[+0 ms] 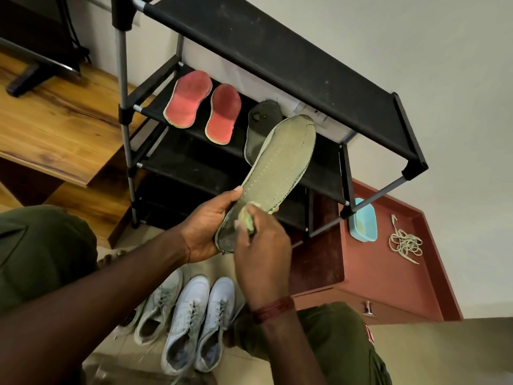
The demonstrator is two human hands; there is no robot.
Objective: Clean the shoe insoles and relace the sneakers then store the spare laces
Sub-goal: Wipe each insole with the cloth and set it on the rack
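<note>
The fingers (258, 227) of the right hand (262, 254) were bunched together, pinching a small yellow-green pad (245, 218), sponge or cloth I could not tell, against the heel half of a grey-green insole (277, 168). The left hand (211, 226) held that insole from beneath: the thumb lay along its near edge, the other fingers curled under it, their tips just showing at the far edge. The insole was held in the air in front of the person, stitched face up, with its toe end slanting up towards the black shoe rack (277, 56). A red thread band (273, 309) circled the right wrist.

On the rack's middle shelf lay two red insoles (188, 100) side by side, and beside them a dark insole (262, 126), partly hidden behind the held one. On the floor below the hands stood pale sneakers (186, 320), close together with their toes pointing towards the rack; the laces were in the eyelets of those I could see.

To the right, on a red-brown cabinet (388, 273), a light blue tub (362, 220) sat by the rack's leg, and a loose tangle of spare laces (405, 243) lay near it, apart from the tub. A wooden stand (55, 120) stood to the left of the rack.
</note>
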